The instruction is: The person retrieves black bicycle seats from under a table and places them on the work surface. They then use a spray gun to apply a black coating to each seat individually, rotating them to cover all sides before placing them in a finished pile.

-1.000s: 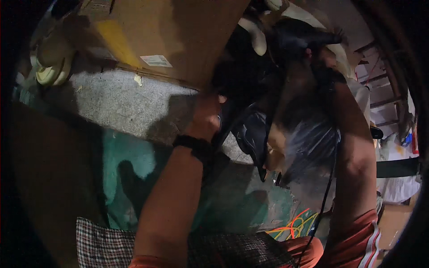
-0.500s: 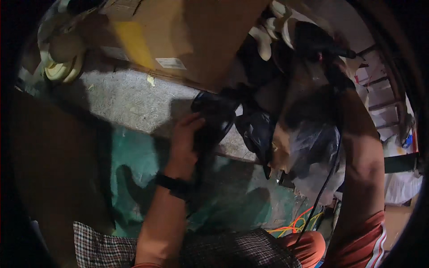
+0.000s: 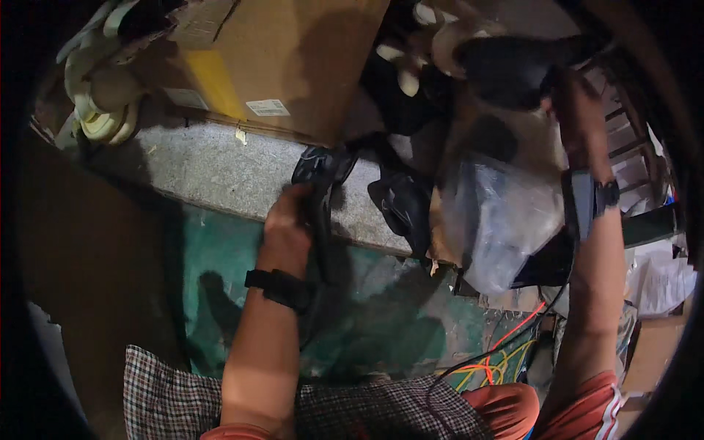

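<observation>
My left hand [image 3: 288,233] is closed on a black shoe [image 3: 314,167], above the speckled grey ledge; part of the shoe is in shadow. Just right of it, another black shoe [image 3: 403,209] lies on the ledge. At the upper right, my right hand [image 3: 583,121] grips a black corded tool [image 3: 517,72], bulky and shaped like a hair dryer. Its black cord [image 3: 561,297] hangs beside my right forearm. Below the tool sits clear plastic wrapping [image 3: 499,220]. The fingertips of my right hand are partly hidden in shadow.
A large cardboard box [image 3: 293,73] stands at the back on the grey ledge [image 3: 213,165]. Pale curved pieces [image 3: 110,125] hang at the far left. Orange and yellow cords [image 3: 491,367] lie low on the right, near folded white papers [image 3: 660,286]. The ledge's front is green [image 3: 220,249].
My right hand has raised the black tool slightly and turned it. My left hand has shifted a little left with the shoe. The cord has swung and now bends lower down.
</observation>
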`<state>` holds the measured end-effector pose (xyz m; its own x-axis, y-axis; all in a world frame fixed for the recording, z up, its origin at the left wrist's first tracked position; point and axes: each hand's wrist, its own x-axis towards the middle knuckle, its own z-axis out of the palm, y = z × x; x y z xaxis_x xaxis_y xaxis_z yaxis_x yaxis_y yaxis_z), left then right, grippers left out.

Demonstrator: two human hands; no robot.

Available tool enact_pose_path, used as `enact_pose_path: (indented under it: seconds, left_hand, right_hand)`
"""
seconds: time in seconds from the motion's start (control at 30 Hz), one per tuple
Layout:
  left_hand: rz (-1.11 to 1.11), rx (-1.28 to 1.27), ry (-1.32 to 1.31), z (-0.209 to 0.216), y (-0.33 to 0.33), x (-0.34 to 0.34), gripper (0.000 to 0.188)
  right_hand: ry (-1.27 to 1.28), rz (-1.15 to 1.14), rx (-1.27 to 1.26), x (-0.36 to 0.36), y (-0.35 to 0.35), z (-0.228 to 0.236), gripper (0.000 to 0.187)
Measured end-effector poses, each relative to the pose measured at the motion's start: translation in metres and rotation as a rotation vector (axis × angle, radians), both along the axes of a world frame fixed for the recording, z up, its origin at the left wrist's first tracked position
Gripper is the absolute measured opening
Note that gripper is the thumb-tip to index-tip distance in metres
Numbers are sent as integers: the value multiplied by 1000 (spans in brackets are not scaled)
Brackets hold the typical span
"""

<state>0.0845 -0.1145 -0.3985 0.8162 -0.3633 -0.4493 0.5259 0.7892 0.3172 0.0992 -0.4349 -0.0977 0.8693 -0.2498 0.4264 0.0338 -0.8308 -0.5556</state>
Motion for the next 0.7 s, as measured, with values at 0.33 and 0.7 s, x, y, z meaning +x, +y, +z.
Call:
enact_pose_path:
  seconds: [0.33, 0.7]
  left_hand:
    - [64, 186, 116, 3, 24, -9, 27]
    - [58, 128, -101, -10, 4, -35, 35]
  right_hand:
    - [117, 115, 345, -97, 104, -91, 20]
    - [-386, -200, 9, -38, -70, -67, 24]
